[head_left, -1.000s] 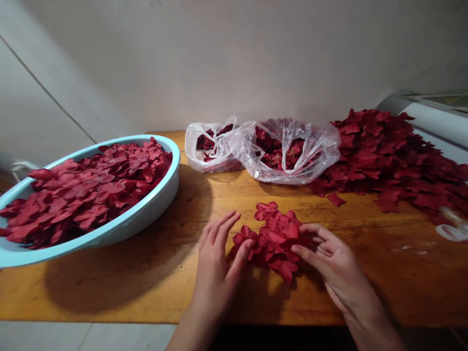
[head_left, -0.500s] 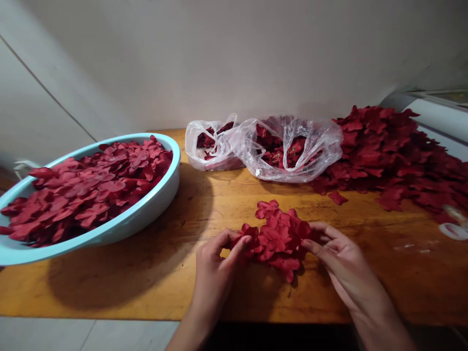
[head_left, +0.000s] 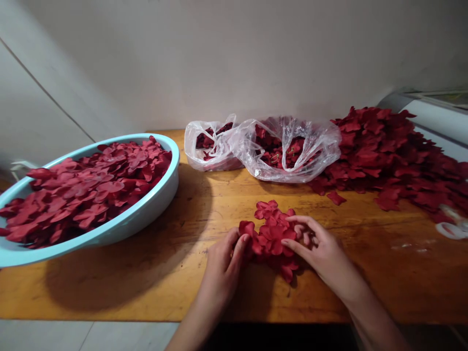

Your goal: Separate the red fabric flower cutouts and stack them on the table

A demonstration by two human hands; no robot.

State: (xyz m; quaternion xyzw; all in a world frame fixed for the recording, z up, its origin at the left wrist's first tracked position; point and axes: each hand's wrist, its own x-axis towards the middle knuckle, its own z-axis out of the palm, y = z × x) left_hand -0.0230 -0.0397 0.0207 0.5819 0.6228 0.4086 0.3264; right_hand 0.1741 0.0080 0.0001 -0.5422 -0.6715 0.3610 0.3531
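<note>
A small heap of red artificial flower petals lies on the wooden table between my hands. At the heap's left side, my left hand pinches a red artificial flower between thumb and fingers. My right hand reaches over the heap from the right. Its thumb and index finger are apart, with their tips at the petals, while the other fingers curl beneath. Whether a petal layer lies between those tips is hard to see. The undersides of the flowers are hidden.
A light blue basin full of red petals stands at left. Behind the heap sit two clear plastic bags, a small bag and a larger bag, holding red pieces. A large petal pile and a white ring are at right.
My right hand has moved left over the heap, its thumb and index finger now on the middle petals. My left hand has shifted slightly right, still pinching a flower.
</note>
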